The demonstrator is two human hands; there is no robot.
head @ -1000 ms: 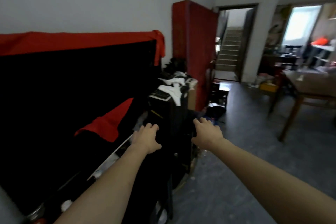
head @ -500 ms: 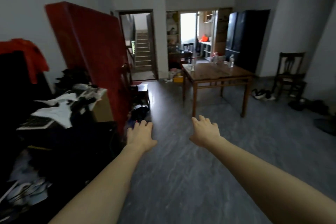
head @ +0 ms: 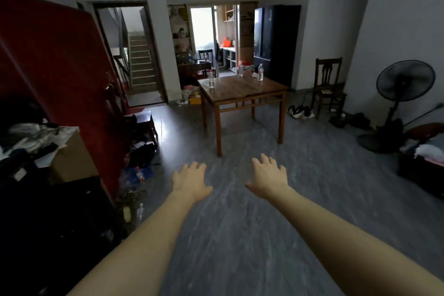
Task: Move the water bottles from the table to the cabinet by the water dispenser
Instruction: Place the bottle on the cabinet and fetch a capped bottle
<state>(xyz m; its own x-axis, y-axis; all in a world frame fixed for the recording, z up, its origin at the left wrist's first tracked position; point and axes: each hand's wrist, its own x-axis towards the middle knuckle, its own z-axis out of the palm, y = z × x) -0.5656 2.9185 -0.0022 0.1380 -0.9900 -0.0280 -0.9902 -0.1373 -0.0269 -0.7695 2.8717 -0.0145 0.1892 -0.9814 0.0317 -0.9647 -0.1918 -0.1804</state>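
Both bare arms were stretched forward, almost parallel. The left hand (head: 191, 181) was flat with palm down and fingers spread a little. The right hand (head: 270, 178) was the same, empty, its fingers slightly apart.

No readable text anywhere; water bottles (head: 260, 72) on table (head: 242, 90) show labels too small.

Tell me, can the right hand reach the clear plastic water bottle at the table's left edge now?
Probably not yet. The right hand is open over bare floor, and the clear plastic water bottle stands far ahead on the brown wooden table. Nothing blocks the path.
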